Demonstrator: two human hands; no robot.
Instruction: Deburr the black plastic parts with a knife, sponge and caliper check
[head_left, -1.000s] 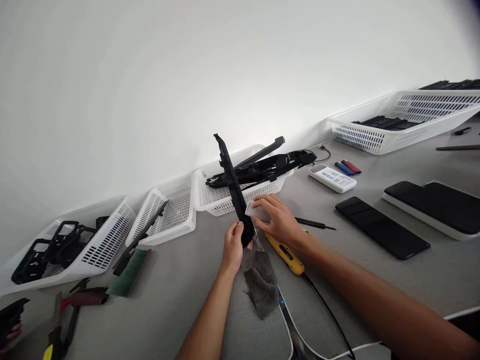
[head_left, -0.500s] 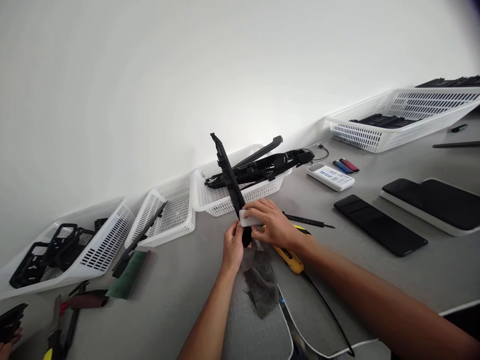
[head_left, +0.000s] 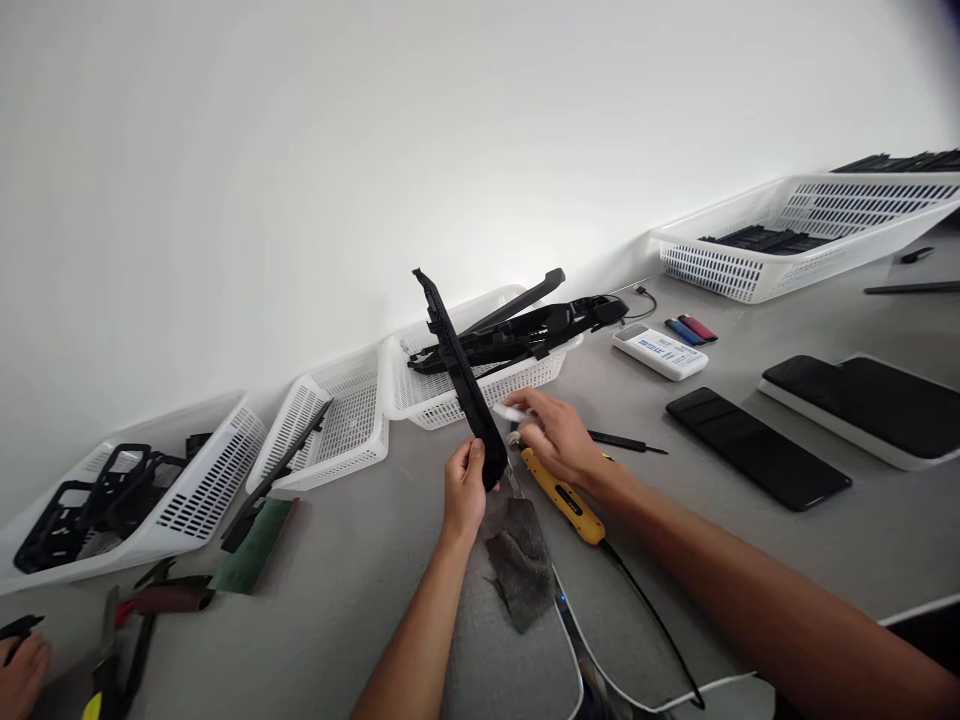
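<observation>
My left hand grips the lower end of a long black plastic strip, which stands tilted up and to the left above the table. My right hand holds a small white block just right of the strip, close to its lower part. Below both hands lies a dark grey abrasive sheet. A yellow-handled tool with a black cable lies under my right wrist.
A white basket with black frames stands behind the strip; other white baskets at left and far right. A black pen tool, phones, a white device, pliers and another person's hand lie around.
My right hand has drawn the white block off the strip, a little to the right and up. The strip has tilted slightly further left.
</observation>
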